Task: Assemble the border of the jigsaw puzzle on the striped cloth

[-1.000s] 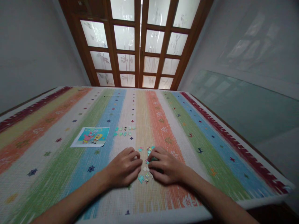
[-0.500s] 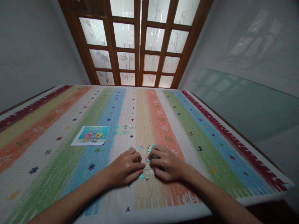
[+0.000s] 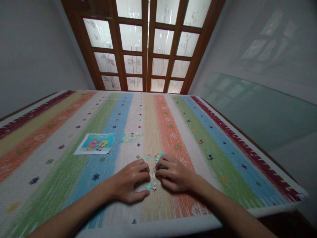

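My left hand (image 3: 131, 181) rests on the cloth left of the loose puzzle pieces, its thumb spread away from the curled fingers and nothing between them. A teal puzzle piece (image 3: 148, 186) lies just beyond its thumb tip. Bent over the pile, my right hand (image 3: 173, 173) has its fingers drawn together on a pale puzzle piece (image 3: 152, 176); the palm hides part of the pile. Other small pieces (image 3: 157, 159) show past its knuckles, and a multicoloured piece (image 3: 155, 187) lies below its fingertips. One separate piece (image 3: 148, 156) sits farther up.
Two short rows of teal puzzle pieces (image 3: 130, 140) lie beyond my hands. Left of them is a printed cartoon picture (image 3: 95, 144) on white paper. A striped cloth (image 3: 119, 211) covers the table. Wooden glazed doors (image 3: 146, 53) stand behind its far edge.
My left hand has drawn slightly left, away from the right hand, and its thumb has opened from the fingers. The right hand stays over the pieces.
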Available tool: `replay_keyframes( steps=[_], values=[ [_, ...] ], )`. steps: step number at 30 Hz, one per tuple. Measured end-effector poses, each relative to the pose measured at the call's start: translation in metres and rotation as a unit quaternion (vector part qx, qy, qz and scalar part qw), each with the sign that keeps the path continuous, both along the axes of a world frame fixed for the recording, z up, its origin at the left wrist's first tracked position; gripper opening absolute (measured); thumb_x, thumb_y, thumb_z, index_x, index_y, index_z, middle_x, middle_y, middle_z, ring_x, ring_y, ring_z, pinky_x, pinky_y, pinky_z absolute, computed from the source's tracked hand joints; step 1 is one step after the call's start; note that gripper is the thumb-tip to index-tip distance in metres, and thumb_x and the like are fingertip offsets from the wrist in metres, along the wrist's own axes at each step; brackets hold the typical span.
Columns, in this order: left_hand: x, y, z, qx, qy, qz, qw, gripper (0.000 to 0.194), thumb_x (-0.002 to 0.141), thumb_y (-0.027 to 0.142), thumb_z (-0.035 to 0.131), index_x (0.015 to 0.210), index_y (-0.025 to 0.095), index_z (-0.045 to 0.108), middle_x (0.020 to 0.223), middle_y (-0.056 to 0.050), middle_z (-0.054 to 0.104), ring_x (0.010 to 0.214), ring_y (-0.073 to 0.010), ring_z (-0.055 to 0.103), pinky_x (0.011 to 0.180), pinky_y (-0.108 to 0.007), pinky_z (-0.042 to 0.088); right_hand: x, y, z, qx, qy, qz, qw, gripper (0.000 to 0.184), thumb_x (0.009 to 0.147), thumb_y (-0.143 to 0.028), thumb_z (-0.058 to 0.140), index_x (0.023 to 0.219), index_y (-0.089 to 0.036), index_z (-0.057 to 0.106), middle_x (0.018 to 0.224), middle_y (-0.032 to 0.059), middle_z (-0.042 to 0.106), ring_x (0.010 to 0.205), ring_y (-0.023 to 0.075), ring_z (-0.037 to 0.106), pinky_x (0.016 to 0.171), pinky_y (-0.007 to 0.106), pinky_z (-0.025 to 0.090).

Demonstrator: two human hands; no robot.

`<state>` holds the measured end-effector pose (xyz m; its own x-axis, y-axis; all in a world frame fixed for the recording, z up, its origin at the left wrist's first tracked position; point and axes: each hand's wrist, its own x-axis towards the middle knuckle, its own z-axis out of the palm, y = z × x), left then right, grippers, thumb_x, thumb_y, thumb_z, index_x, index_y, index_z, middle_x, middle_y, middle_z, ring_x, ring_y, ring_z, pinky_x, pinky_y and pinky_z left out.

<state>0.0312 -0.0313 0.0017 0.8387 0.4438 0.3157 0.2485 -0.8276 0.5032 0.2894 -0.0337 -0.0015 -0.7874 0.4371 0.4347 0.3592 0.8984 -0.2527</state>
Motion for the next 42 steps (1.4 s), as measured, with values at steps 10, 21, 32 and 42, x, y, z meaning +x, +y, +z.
replay_keyframes(
  steps=[10,21,32,42],
  values=[
    [0.001,0.001,-0.002,0.045,-0.004,0.000,0.999,0.010,0.089,0.024,0.059,0.081,0.019,0.058,0.090,-0.006,0.061,0.085,-0.0209,0.053,0.077,-0.036,0.047,-0.005,-0.003,0.001,0.006,-0.029,-0.002,1.000,0.023,0.100,-0.022,0.050,0.101,-0.017,0.072,0.097,0.0097,0.065,0.091,0.0231,0.053,0.085,0.040,0.046],
    [-0.004,0.016,-0.005,0.220,0.077,0.190,0.954,0.028,0.102,0.023,0.047,0.077,0.018,0.059,0.081,-0.007,0.059,0.078,-0.0226,0.050,0.071,-0.039,0.044,-0.007,-0.004,0.004,-0.014,-0.028,-0.003,1.000,0.022,0.102,-0.023,0.050,0.096,-0.017,0.071,0.099,0.0101,0.066,0.093,0.0231,0.054,0.087,0.040,0.046],
    [-0.010,0.026,-0.014,0.208,0.099,0.294,0.928,0.029,0.104,0.023,0.043,0.095,0.015,0.069,0.080,-0.007,0.058,0.077,-0.0232,0.053,0.072,-0.037,0.047,-0.007,-0.003,0.003,-0.021,-0.020,-0.003,1.000,0.022,0.102,-0.023,0.050,0.095,-0.017,0.070,0.099,0.0102,0.066,0.092,0.0228,0.055,0.086,0.040,0.047],
    [-0.005,0.031,-0.017,0.206,0.109,0.294,0.927,0.028,0.103,0.024,0.045,0.115,0.014,0.068,0.083,-0.007,0.059,0.081,-0.0240,0.055,0.075,-0.037,0.048,-0.007,-0.003,0.004,-0.015,-0.013,0.002,1.000,0.023,0.102,-0.022,0.050,0.094,-0.017,0.070,0.098,0.0103,0.065,0.091,0.0230,0.054,0.085,0.040,0.047]
  ],
)
